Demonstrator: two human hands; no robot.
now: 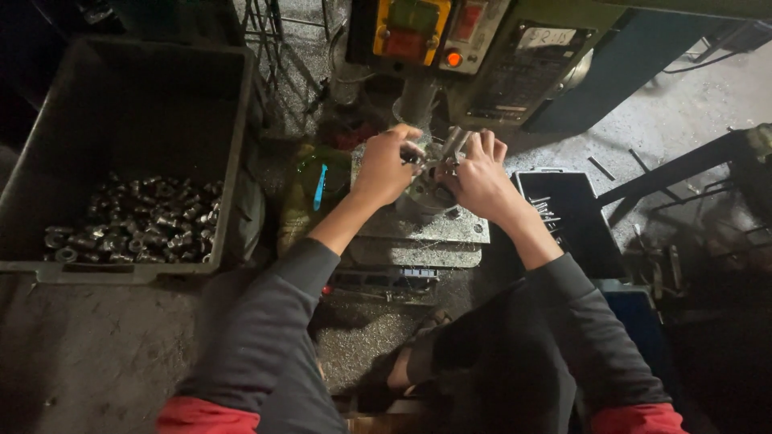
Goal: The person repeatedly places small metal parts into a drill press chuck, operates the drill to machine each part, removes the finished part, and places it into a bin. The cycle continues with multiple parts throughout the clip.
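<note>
Nearest the camera, two dark sleeves with red cuffs ran up from the bottom edge; the person's body and lap were mostly lost in shadow. A foot or shoe showed dimly below the machine table, too dark to be sure.

Left hand [384,167] was curled, fingers together around a small metal part [415,149] at the fixture; the part was mostly hidden by the fingers, shape unclear. Right hand [481,178] sat just beside it, fingers bent and close together on the round metal fixture [429,195], fingertips touching a shiny piece near the top. Whether the right hand actually clamped anything could not be told. Both hands nearly touched each other over the fixture, which stood on one flat steel plate [418,229] dusted with chips.

Left of the hands: one small green-tinted container [326,178] with one blue stick in it, contents murky. Further left, one big grey crate [133,153] held a heap of short metal fittings, too many and too dim to count. Right of the hands, one black bin [575,217] held a few thin metal rods, count unclear, partly hidden by the right forearm.

Farthest: the machine head [482,48] with one yellow control box, one orange button, top cut off by the frame edge.
</note>
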